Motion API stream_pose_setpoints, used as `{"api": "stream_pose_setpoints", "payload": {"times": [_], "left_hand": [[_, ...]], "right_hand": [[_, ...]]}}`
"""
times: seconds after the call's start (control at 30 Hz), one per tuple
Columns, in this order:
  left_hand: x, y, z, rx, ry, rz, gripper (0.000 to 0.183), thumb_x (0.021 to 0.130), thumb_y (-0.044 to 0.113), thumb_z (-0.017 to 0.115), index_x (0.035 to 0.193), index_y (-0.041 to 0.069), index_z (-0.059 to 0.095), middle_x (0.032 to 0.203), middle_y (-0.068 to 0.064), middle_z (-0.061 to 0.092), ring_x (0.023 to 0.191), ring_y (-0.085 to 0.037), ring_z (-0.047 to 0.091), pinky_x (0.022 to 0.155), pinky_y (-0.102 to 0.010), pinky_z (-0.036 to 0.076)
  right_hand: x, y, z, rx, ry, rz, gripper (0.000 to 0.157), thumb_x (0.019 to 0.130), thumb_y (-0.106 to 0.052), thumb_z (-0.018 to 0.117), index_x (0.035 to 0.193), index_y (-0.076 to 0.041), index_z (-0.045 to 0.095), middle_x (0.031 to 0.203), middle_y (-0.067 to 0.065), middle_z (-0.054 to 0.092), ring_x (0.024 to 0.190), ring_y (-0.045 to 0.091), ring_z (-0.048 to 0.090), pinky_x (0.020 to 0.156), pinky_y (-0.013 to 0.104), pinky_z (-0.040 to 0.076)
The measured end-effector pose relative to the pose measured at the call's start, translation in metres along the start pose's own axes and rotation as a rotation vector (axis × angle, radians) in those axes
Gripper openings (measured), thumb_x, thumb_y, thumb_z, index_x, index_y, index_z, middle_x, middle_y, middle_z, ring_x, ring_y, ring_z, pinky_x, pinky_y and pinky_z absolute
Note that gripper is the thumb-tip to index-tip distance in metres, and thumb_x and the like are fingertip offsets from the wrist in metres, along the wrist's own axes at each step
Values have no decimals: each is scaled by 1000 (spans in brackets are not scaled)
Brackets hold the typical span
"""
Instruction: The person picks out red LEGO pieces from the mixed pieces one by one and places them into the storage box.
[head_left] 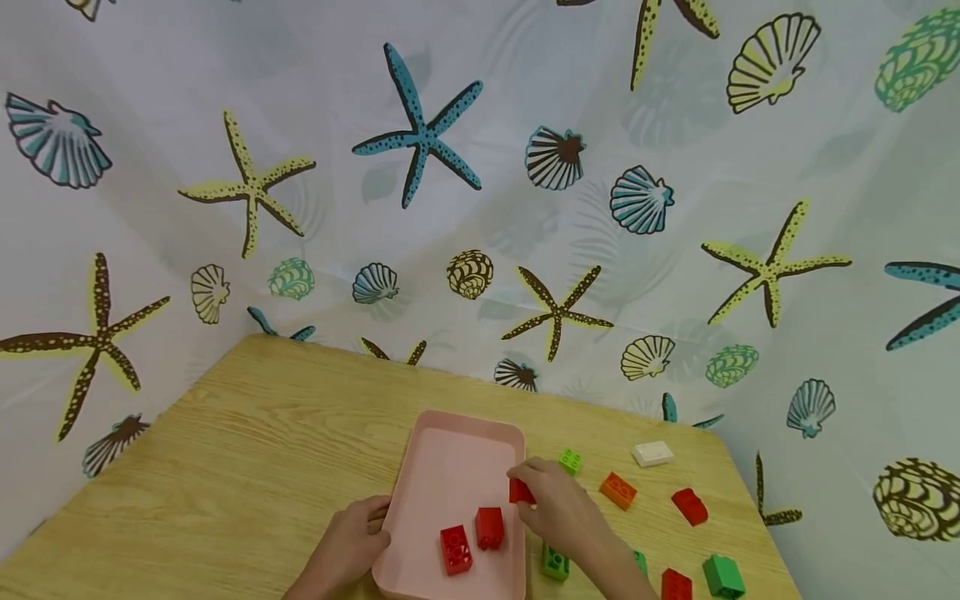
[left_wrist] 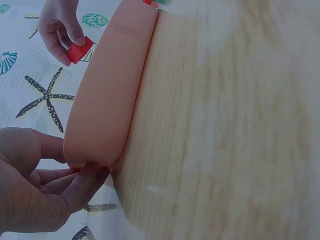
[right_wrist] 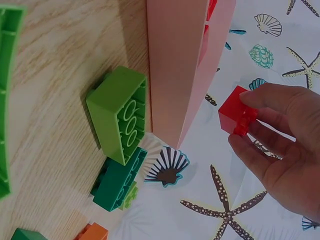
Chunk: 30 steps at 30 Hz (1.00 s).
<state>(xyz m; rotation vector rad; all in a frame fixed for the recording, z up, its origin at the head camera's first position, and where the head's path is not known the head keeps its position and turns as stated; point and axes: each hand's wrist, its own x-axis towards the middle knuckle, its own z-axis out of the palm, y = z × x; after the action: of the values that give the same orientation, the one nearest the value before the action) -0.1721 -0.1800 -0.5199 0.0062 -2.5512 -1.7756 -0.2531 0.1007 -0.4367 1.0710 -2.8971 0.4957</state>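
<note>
On the left of a wooden table (head_left: 247,417), a person's left hand (head_left: 347,537) grips the near left side of a pink tray (head_left: 453,458), fingers curled against its wall. Inside the tray, toward the near end, lie a studded red brick (head_left: 456,550) and, just right of it, a second red brick (head_left: 490,527). Above the tray's right rim, the right hand (head_left: 562,507) pinches a third, smaller red brick (head_left: 519,492) between thumb and fingers; it touches neither tray nor table. Farther right are an orange brick (head_left: 618,490), a white brick (head_left: 652,453), another red piece (head_left: 690,506) and a green brick (head_left: 723,577). The step appears to be carrying the pinched brick across the rim; the next move seems to call for lowering it and loosening the fingers while the left hand steadies the tray.
</note>
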Motion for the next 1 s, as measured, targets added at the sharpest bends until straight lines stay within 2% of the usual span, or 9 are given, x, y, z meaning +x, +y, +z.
{"api": "stream_pose_setpoints", "payload": {"times": [0.37,0.7,0.83,1.0], "left_hand": [[1,1,0,-4,5,12,48,80,-12,56,127,-22,53,118,-34,63,106,-44,65,83,-45,58],[-1,1,1,21,25,25,47,79,-12,58,126,-21,54,116,-34,64,104,-42,67,82,-42,58],[2,0,1,15,30,25,47,79,-13,57,126,-21,54,117,-34,63,104,-42,66,82,-42,58],[0,0,1,13,21,9,47,81,-12,57,127,-21,53,117,-34,63,104,-43,66,82,-43,58]], "right_hand": [[15,-1,19,16,-29,39,34,85,-7,76,118,-2,70,112,8,67,102,24,61,86,38,57],[23,2,25,37,-84,64,34,86,-4,75,119,1,68,107,9,68,89,20,57,78,31,57],[26,5,25,20,-79,32,32,87,-3,74,117,2,69,104,9,69,85,18,57,75,29,57],[26,9,29,1,-86,-9,29,86,-2,75,115,2,70,103,9,70,87,18,60,79,32,57]]}}
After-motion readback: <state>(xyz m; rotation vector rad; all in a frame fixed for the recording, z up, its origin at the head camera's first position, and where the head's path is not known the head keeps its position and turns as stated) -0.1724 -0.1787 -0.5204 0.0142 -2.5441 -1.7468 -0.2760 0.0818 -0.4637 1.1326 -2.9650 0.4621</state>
